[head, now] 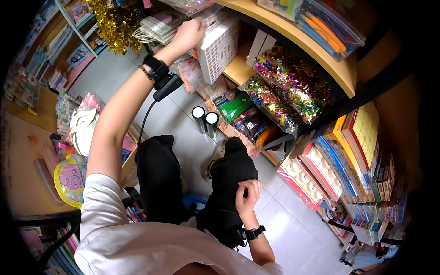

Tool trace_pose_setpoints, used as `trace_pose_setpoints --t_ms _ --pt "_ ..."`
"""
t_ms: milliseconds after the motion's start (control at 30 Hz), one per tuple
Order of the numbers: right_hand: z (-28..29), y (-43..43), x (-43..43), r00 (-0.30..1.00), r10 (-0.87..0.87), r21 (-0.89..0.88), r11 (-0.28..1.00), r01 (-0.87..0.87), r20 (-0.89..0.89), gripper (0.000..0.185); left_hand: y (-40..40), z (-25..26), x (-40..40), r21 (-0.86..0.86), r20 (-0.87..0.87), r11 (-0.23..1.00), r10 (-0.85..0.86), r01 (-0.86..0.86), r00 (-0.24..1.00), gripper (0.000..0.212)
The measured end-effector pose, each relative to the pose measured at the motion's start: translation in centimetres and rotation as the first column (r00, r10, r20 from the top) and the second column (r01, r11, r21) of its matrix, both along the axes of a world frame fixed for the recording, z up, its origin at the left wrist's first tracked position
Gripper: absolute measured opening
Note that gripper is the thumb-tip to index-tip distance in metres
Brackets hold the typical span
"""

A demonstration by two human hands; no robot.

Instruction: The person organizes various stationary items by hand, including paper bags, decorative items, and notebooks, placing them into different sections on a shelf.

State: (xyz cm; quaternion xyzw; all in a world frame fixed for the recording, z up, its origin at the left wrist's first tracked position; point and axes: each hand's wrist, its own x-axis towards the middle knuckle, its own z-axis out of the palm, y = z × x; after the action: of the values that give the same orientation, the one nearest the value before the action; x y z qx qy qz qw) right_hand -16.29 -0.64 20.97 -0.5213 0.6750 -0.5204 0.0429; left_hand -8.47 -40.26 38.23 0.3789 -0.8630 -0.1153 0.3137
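My left hand [189, 32] reaches up to the shelf, its fingers curled at the upper edge of a white box [220, 51] with a dotted pattern. The fingertips are hidden, so whether they grip the box is unclear. Paper bags with white rope handles [156, 30] lie just left of that hand. My right hand [248, 196] rests on my right knee in black trousers [233, 165], loosely curled and holding nothing. Both wrists wear black straps, and a black device with a cable hangs at the left one.
Two dark cylinders with white tops [205, 120] stand on the tiled floor [285, 220]. Bags of coloured tinsel [292, 82] protrude from the wooden shelf [330, 65]. Boxed games [326, 165] line the right. At left are a white mask [83, 127], a yellow-rimmed balloon [70, 180] and gold tinsel [115, 25].
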Motion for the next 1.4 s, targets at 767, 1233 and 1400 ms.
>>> trace_pose_setpoints --t_ms 767,1233,1400 --pt "-0.3 0.8 -0.6 0.999 -0.046 0.057 0.997 0.047 -0.011 0.010 -3.0 -4.4 -9.4 0.085 -0.125 0.990 -0.097 0.108 0.987 0.064" --pt "0.1 0.7 -0.6 0.996 -0.070 0.126 0.989 0.078 -0.061 0.008 -8.3 -7.7 -16.3 0.096 0.191 0.981 -0.186 0.170 0.964 0.046" --pt "0.5 0.8 -0.7 0.992 -0.086 0.116 0.989 0.096 -0.087 0.007 -4.2 -9.8 -16.3 0.247 -0.143 0.965 -0.052 0.086 0.988 0.071"
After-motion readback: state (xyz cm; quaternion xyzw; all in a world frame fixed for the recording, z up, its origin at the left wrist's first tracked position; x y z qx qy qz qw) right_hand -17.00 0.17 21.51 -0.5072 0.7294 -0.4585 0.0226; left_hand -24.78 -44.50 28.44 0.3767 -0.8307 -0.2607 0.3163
